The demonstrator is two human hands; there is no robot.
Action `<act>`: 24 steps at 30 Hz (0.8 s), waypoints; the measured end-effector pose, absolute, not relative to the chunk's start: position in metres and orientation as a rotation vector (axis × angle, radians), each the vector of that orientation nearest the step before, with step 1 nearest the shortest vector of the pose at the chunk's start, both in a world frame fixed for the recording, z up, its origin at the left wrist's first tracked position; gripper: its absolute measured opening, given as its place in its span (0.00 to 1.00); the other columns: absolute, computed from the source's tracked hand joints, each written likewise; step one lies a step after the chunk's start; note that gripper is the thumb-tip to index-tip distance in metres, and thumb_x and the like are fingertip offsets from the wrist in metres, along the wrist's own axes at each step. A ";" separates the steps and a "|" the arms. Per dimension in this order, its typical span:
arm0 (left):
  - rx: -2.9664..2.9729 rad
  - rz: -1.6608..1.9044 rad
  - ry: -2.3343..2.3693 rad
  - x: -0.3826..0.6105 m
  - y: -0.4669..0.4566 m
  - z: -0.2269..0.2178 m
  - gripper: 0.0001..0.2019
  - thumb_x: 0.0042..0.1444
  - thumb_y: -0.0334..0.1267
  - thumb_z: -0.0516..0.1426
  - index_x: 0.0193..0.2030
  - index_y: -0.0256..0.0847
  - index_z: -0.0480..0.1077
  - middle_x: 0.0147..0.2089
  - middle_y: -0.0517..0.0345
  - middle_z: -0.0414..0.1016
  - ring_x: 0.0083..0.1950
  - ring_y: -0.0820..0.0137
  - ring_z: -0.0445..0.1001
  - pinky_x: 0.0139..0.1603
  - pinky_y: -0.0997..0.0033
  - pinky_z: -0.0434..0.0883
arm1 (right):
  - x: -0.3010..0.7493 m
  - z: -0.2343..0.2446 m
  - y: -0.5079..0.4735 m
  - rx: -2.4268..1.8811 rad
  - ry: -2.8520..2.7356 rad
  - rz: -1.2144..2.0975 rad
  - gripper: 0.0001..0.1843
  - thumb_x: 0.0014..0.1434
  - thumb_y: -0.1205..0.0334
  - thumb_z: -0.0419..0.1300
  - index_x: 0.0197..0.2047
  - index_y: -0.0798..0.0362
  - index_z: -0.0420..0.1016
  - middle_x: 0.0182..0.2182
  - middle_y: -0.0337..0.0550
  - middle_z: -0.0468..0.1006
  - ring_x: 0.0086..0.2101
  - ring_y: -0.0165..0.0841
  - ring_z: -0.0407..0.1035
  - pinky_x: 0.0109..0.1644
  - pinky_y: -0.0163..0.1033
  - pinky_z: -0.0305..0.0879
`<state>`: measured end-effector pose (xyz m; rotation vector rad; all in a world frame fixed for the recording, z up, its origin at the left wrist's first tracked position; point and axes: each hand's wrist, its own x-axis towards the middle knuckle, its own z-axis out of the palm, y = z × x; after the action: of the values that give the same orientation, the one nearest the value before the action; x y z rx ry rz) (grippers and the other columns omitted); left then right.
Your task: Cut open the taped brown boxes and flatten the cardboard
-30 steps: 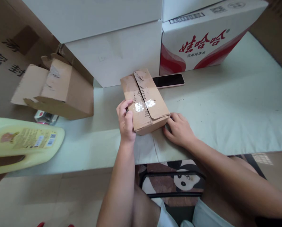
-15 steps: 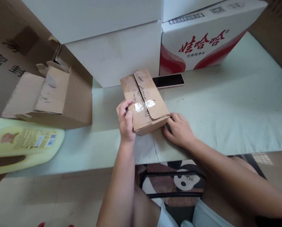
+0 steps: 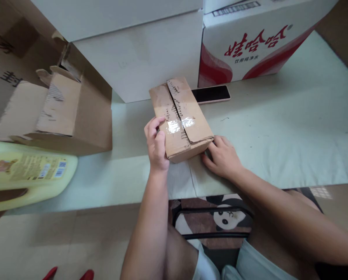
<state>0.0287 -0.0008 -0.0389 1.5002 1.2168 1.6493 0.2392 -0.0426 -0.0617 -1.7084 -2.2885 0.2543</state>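
A small brown cardboard box [image 3: 176,128] sits tilted at the middle of the cloth-covered table, its two top flaps meeting at a seam crossed by shiny clear tape. My left hand [image 3: 157,146] grips its left side, with fingers on the top edge and the thumb lower on the side. At the near right corner is my right hand [image 3: 223,157], its fingers curled against the box and their tips hidden by it. Behind the box, a phone [image 3: 213,94] lies with its dark screen up, partly covered by the box.
White cartons [image 3: 145,54] stand along the back, beside a white and red carton [image 3: 246,50]. An open cardboard box [image 3: 89,116] is on the left, with a yellow jug [image 3: 50,171] in front of it. Below the table edge is a panda-patterned seat [image 3: 229,217].
The view has shifted slightly, so the surroundings sit a little higher in the picture. Both hands keep nearly the same place on the cardboard box.
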 end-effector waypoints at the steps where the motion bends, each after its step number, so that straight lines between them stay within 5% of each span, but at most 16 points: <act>1: 1.497 1.649 1.219 0.029 -0.001 -0.039 0.19 0.65 0.55 0.51 0.55 0.50 0.72 0.60 0.52 0.68 0.65 0.57 0.64 0.71 0.54 0.58 | 0.239 -0.062 -0.043 -1.707 -2.287 0.255 0.16 0.64 0.57 0.52 0.49 0.55 0.74 0.48 0.59 0.73 0.49 0.52 0.64 0.49 0.54 0.62; 24: 1.524 1.635 1.254 0.025 -0.002 -0.036 0.20 0.65 0.55 0.51 0.54 0.48 0.72 0.58 0.51 0.69 0.64 0.58 0.66 0.69 0.56 0.61 | 0.241 -0.061 -0.042 -1.681 -2.284 0.274 0.15 0.64 0.57 0.53 0.49 0.54 0.74 0.51 0.59 0.74 0.50 0.52 0.65 0.50 0.53 0.64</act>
<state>0.0247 -0.0025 -0.0364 1.5235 1.2539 1.6355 0.2410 -0.0420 -0.0610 -1.6814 -2.2835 0.2737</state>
